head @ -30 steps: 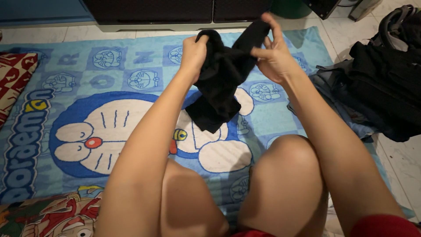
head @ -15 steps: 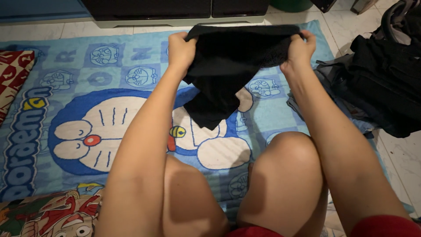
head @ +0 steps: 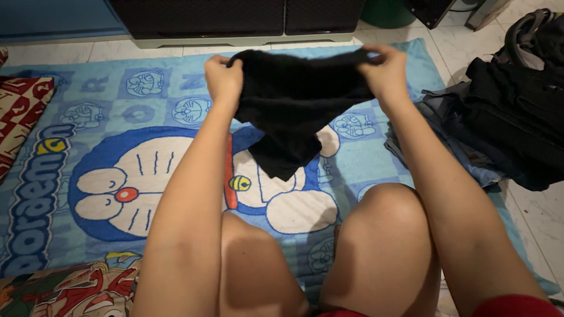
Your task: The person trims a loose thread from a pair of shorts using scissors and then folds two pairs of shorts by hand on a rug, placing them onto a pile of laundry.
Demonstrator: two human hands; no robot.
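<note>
Head view looks down on a blue cartoon-cat blanket [head: 117, 117] covering the floor, a heap of dark clothes [head: 505, 117] at three o'clock. Above it at twelve o'clock hangs a black garment [head: 294, 100], stretched flat by its top edge, lower part drooping. Left hand [head: 223, 79] and right hand [head: 385, 70] each pinch a corner tight, fingers closed on cloth

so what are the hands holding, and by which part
Both hold one black garment by its top edge: the left hand grips the left end, the right hand pinches the right end; the rest hangs over the blue cartoon blanket.
</note>
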